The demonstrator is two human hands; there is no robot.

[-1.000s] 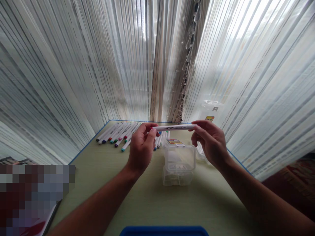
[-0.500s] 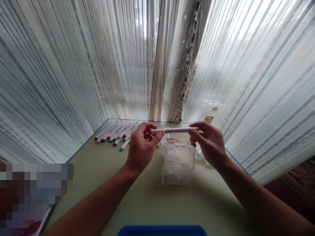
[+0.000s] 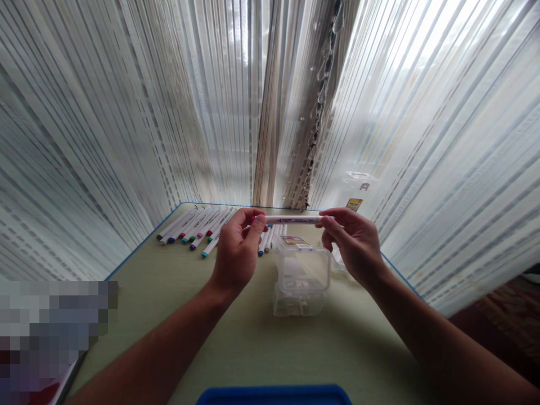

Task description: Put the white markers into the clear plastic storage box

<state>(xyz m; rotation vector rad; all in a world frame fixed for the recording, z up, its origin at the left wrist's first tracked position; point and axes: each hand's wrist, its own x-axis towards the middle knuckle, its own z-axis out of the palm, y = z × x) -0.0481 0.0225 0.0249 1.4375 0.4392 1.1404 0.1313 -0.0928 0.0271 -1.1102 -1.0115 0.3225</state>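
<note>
I hold a white marker (image 3: 293, 219) level above the table, one end in each hand. My left hand (image 3: 236, 256) pinches its left end, where a red cap tip shows. My right hand (image 3: 354, 244) pinches the right end between thumb and fingers. Just below the marker stands a clear plastic box (image 3: 301, 281) with nothing visible inside. A row of several white markers with coloured caps (image 3: 196, 228) lies on the table behind my left hand.
The pale green table (image 3: 253, 343) has a blue edge and sits against sheer striped curtains on three sides. A blue object (image 3: 274, 395) lies at the near edge. A clear lid or wrapper with a yellow label (image 3: 353, 203) lies behind my right hand.
Both hands and the marker have stayed together, shifting slightly left in the picture as my head moved. The grip on the marker is unchanged.
</note>
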